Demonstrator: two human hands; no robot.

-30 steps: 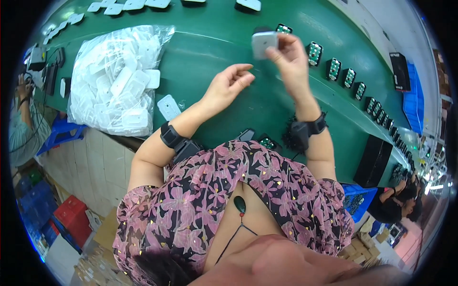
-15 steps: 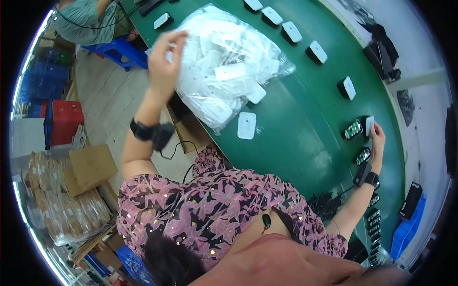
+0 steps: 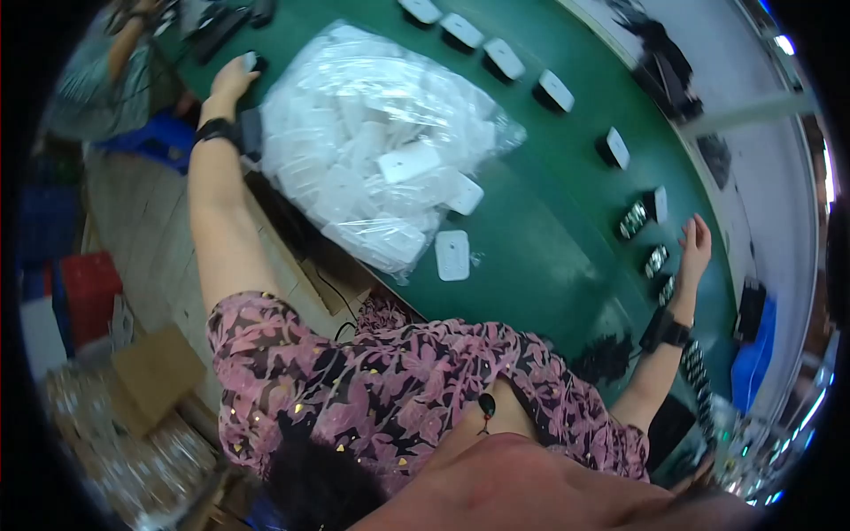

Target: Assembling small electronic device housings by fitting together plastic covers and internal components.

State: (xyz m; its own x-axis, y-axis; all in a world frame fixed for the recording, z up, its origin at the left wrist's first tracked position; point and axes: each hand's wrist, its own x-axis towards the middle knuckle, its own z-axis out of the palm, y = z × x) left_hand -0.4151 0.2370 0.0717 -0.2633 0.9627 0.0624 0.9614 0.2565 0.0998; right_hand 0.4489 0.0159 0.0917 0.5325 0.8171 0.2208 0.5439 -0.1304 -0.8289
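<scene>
A: Look at the left hand (image 3: 232, 80), stretched out past the bulging clear bag (image 3: 509, 133) to a small white-topped case (image 3: 251, 62) at the far left of the bench (image 3: 540, 239)! Is its grip closed?

B: The fingers meet the case, but it's too small to tell whether they're closed on it.

A: And the right hand (image 3: 697, 248)?

B: Grip open, nothing in it! It's near another white-topped unit (image 3: 660, 203) and the topless units (image 3: 632, 221) showing green boards.

A: Why park the bag there?

B: For reach, I'd say: it sits by the near edge, full of white covers, with one loose cover (image 3: 452, 250) lying flat beside it.

A: And that spaced-out row of boxes (image 3: 553, 91)?

B: White faces showing, probably so they stand apart from topless ones at a glance.
</scene>
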